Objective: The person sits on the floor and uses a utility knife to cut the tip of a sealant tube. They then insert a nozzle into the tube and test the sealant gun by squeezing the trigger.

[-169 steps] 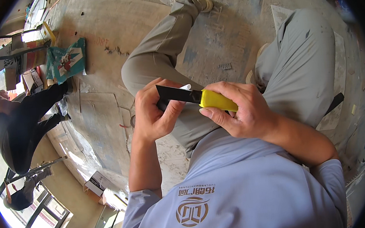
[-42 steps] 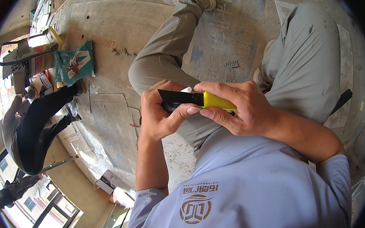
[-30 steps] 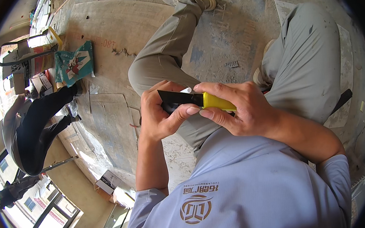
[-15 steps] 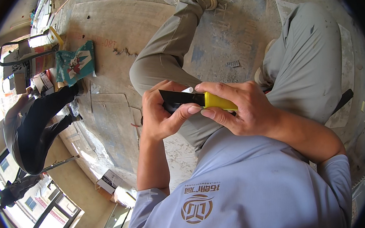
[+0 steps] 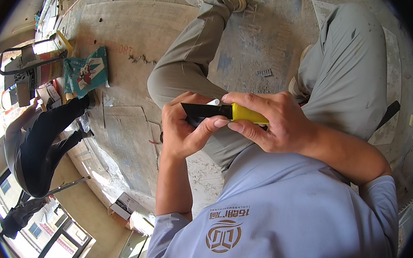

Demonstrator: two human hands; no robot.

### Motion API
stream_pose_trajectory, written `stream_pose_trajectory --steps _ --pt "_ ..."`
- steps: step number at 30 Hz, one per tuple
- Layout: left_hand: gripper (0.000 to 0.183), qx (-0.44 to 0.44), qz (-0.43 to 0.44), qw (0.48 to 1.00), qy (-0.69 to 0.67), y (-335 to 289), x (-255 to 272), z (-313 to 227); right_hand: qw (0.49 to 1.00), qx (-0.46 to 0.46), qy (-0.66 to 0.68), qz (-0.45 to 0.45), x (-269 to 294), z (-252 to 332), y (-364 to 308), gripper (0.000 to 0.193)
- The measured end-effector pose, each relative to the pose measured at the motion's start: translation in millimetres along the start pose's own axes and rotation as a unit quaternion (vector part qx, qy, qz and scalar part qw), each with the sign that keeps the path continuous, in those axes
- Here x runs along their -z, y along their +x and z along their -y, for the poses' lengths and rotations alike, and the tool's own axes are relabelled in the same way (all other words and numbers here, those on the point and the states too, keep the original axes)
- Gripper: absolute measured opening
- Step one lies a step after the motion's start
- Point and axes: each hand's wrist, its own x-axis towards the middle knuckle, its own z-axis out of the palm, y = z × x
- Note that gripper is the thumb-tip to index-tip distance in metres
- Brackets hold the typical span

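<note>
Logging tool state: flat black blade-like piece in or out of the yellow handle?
Out: the flat black piece projects from the yellow handle toward the left hand.

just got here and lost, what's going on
A person's right hand grips a yellow handle with a dark blade pointing left. The left hand is curled by the blade, a white tip showing there; what that hand holds is unclear. Off left, a co-worker bends near a box.

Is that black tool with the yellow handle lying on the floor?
No, the right hand grips its yellow handle, and in the picture it shows in front of the gray trousers.
</note>
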Motion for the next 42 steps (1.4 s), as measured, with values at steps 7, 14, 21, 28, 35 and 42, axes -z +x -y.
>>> stream_pose_trajectory --steps 7,14,21,28,35,42 --pt "0.048 0.005 -0.009 1.0 -0.02 -0.1 -2.6 -1.3 1.0 -0.008 -0.021 0.006 1.0 1.7 -0.9 0.046" --pt "0.045 0.001 -0.007 1.0 -0.009 0.8 -2.7 -3.5 0.999 -0.007 -0.036 0.007 -0.5 0.8 -1.7 0.047" --pt "0.038 0.014 -0.017 1.0 -0.017 -0.7 -5.6 -7.4 0.999 -0.016 -0.047 0.015 2.5 2.3 -2.5 0.043" --pt "0.027 0.011 -0.022 0.999 -0.026 -1.4 -8.9 -9.8 0.999 -0.016 -0.039 0.013 1.9 1.3 -1.9 0.042" --pt "0.025 0.031 -0.015 0.999 -0.023 -1.1 -9.1 -9.5 0.999 -0.005 -0.033 0.007 1.9 -2.5 -1.2 0.04" --pt "0.036 0.033 -0.029 0.998 0.051 0.5 -9.4 -9.7 0.997 -0.074 0.031 -0.009 1.8 -4.5 -0.9 0.036"
